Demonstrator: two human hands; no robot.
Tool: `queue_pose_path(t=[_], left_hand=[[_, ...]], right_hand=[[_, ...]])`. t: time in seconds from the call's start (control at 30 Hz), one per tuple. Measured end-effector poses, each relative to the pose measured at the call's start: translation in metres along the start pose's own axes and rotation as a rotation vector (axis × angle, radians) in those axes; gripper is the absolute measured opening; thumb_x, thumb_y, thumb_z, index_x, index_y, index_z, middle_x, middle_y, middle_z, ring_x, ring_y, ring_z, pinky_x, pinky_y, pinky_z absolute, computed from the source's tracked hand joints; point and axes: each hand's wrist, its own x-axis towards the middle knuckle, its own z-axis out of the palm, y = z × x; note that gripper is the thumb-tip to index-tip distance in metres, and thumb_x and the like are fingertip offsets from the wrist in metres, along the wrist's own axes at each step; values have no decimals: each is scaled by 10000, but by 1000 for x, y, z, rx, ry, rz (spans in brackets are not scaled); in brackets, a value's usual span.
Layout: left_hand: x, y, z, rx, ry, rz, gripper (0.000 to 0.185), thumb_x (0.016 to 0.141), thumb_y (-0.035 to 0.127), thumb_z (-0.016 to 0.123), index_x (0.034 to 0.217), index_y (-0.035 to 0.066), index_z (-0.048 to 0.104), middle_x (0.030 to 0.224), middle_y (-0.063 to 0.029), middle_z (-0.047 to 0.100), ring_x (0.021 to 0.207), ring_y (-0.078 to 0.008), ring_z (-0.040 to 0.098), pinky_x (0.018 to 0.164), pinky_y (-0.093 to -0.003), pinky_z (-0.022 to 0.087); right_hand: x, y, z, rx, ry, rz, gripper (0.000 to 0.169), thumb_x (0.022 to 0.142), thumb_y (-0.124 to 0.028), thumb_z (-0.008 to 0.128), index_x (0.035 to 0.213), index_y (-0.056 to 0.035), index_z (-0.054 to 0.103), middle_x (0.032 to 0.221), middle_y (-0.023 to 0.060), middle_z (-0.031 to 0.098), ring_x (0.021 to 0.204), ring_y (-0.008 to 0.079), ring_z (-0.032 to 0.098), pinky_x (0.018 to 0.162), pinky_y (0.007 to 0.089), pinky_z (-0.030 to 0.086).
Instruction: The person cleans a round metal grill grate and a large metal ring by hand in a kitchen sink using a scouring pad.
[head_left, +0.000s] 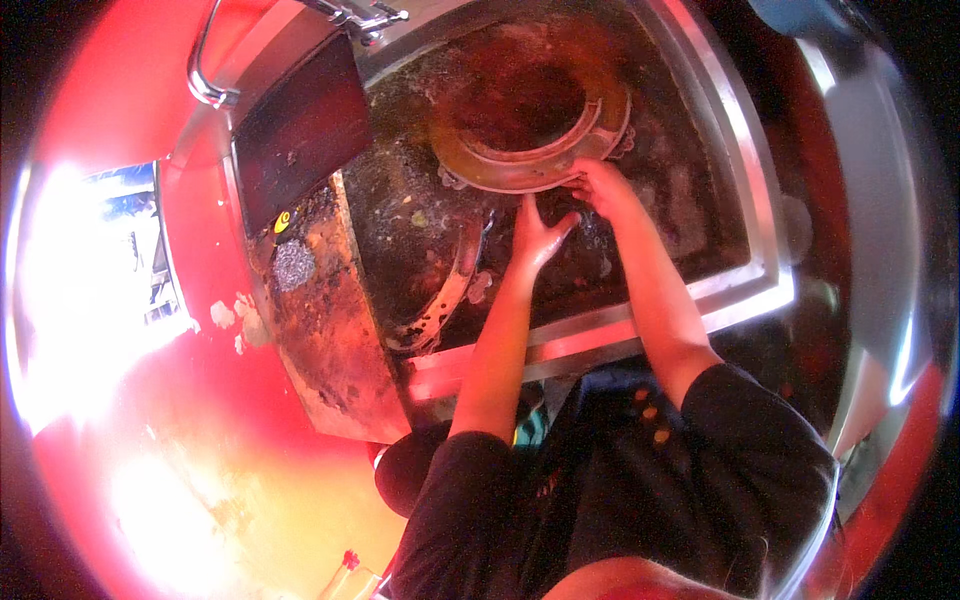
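A large round metal ring, worn and stained, lies over the dark, grimy surface of a steel-edged worktop. The fingers of my right hand pinch its near rim, towards the right. My left hand is at the same rim, further left, with its fingertips hidden at the ring's edge and its thumb spread away; whether it grips is unclear. Closer to me and to the left lies a curved metal piece with dark spots.
A steel rim borders the worktop. To the left are a rusty, stained panel with a metal scouring pad and a small yellow object, and a dark panel. A chrome faucet stands at the upper left.
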Motion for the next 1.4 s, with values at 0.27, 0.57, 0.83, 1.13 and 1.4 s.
queue_pose_path(t=[0.27, 0.57, 0.83, 1.13, 1.4], left_hand=[[37, 32, 7, -1375, 385, -343, 363, 839, 203, 652, 1174, 126, 536, 1091, -5, 607, 970, -188, 569, 854, -314, 427], [15, 22, -50, -1193, 344, -663, 757, 690, -36, 487, 1364, 115, 177, 1257, -171, 386, 949, -293, 547, 611, -366, 512], [4, 44, -135, -662, 438, -470, 574, 687, -21, 490, 1245, -36, 359, 1118, -142, 520, 1020, -255, 515, 895, -349, 418], [-21, 34, -196, -489, 329, -416, 526, 744, -22, 505, 1267, 15, 463, 1144, -86, 582, 1038, -214, 546, 927, -322, 409], [-24, 19, -196, -567, 192, -407, 538, 793, 113, 617, 1300, 25, 461, 1171, -91, 586, 1075, -224, 544, 943, -339, 416]], right_hand=[[-11, 9, 21, 167, -138, 52, 187, 837, -185, 543, 976, -74, 601, 931, 76, 645, 869, 211, 613, 763, 350, 491], [-91, -1, 45, -106, -477, 88, 403, 878, -369, 573, 1156, -78, 568, 972, 40, 659, 774, 165, 591, 704, 316, 469], [-113, -5, -29, -989, -334, -50, 224, 863, -245, 644, 973, -50, 667, 834, 45, 671, 709, 135, 589, 678, 285, 484], [-93, -26, 60, -1239, -284, -818, 504, 721, -382, 765, 1078, -66, 600, 1013, 113, 638, 932, 275, 608, 817, 373, 482], [-73, 37, 136, -1148, -654, -401, 543, 719, -327, 776, 1108, -11, 569, 1026, 146, 638, 916, 282, 621, 824, 372, 482]])
